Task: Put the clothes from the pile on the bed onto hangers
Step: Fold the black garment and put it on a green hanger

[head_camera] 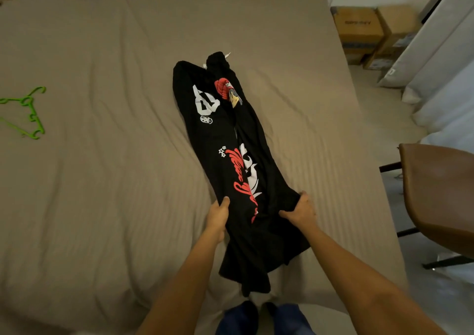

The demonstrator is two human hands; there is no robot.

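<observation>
Garment [230, 134], black and printed, stretched lengthwise on tan-sheeted bed [102, 181].
Left hand [218, 216] and right hand [300, 209] clutch its near edges; pull evenly, then fetch the green plastic hanger [28, 111] lying well apart.

One black printed fabric garment [230, 134], one bright green plastic hanger [28, 111] and one tan-sheeted bed [102, 181] are counted. One brown padded chair [441, 193] and at least two cardboard boxes [359, 24] are noted.

Just one view here, head-worn: the wide tan-sheeted bed [102, 193] is looked down on steeply, close up, from its lower-frame edge toward the far end.
</observation>
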